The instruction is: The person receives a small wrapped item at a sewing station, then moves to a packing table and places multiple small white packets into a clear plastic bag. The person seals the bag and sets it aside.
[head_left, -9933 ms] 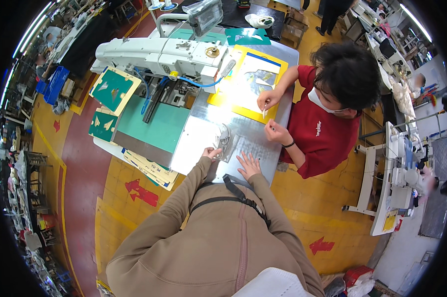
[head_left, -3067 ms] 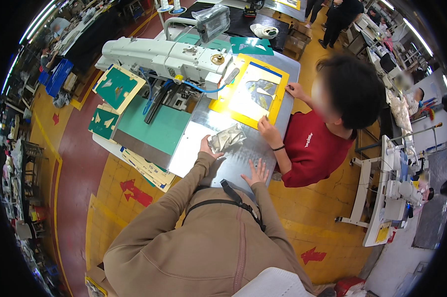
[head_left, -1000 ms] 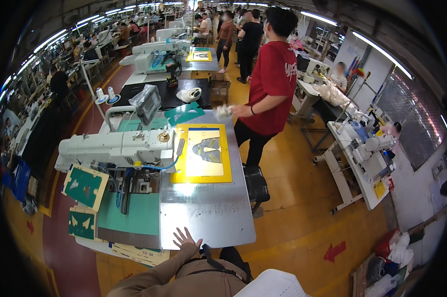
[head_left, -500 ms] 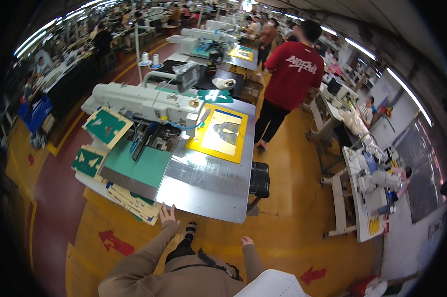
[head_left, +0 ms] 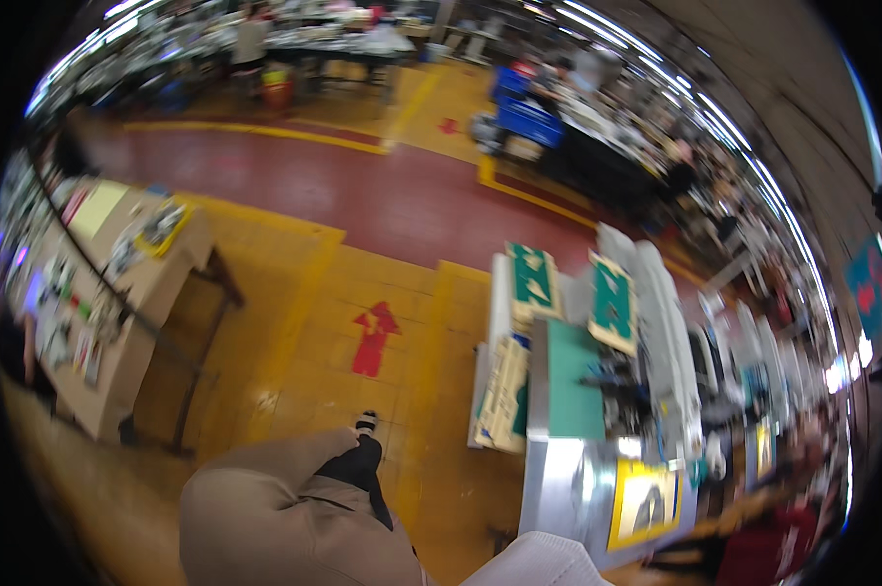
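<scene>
My left arm [head_left: 265, 467], in a brown sleeve, reaches forward from the lower edge. Only a small blurred bit of my left hand [head_left: 350, 437] shows at the cuff, above my dark trouser leg, and its fingers cannot be made out. My right hand is out of view. To the right stands a large pale sewing machine [head_left: 668, 361] with a steel table top [head_left: 548, 488]. A yellow frame [head_left: 617, 503] with cut pieces in it lies on that top. Green-and-cream template boards [head_left: 613, 305] rest beside the machine's arm, and cream boards [head_left: 504, 396] are stacked at its side.
A brown-covered table [head_left: 158, 327] with tools and papers stands at the left. A red arrow [head_left: 371, 342] marks the yellow floor ahead, before a dark red walkway [head_left: 294, 186]. Blue crates [head_left: 529, 122] sit beyond. A person in a red shirt [head_left: 768, 547] is at the lower right.
My view has swung to the left, so the sewing machine now lies at the right. My left hand is away from the steel table's edge. My right hand has left the picture.
</scene>
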Demonstrator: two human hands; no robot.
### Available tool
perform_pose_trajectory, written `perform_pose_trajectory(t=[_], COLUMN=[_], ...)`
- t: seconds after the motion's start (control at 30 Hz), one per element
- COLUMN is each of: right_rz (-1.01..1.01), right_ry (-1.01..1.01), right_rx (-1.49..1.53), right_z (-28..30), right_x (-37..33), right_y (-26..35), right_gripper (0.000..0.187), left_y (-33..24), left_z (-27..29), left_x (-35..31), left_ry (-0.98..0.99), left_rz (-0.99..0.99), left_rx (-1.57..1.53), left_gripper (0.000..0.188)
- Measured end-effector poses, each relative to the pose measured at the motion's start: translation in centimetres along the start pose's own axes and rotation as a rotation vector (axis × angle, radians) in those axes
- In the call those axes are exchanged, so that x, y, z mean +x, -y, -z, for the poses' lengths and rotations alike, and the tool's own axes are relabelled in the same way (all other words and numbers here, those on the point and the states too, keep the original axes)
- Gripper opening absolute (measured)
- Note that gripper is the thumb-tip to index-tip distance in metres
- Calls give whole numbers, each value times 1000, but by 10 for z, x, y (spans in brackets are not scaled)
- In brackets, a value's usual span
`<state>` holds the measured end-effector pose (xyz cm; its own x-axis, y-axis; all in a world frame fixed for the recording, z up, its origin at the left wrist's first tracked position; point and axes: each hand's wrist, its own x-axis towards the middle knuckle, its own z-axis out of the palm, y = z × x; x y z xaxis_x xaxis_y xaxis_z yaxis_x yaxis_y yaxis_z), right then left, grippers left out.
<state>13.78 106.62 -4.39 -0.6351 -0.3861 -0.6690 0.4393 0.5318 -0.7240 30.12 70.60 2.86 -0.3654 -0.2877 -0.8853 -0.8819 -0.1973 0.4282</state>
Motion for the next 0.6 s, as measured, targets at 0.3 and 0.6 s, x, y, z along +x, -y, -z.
perform_pose_trajectory(t=[0.3,0.6], right_rz=[180,215], right_ry=[439,656], right_rx=[-453,-687], right_z=[-172,-369], right_x=[133,188], right_y=[208,325], right_gripper=[19,21], left_y=[58,95], left_z=[126,335], left_x=[6,-11], left_ry=[-207,-510], left_rz=[-46,-149], left_rx=[-317,-603], left_gripper=[44,40])
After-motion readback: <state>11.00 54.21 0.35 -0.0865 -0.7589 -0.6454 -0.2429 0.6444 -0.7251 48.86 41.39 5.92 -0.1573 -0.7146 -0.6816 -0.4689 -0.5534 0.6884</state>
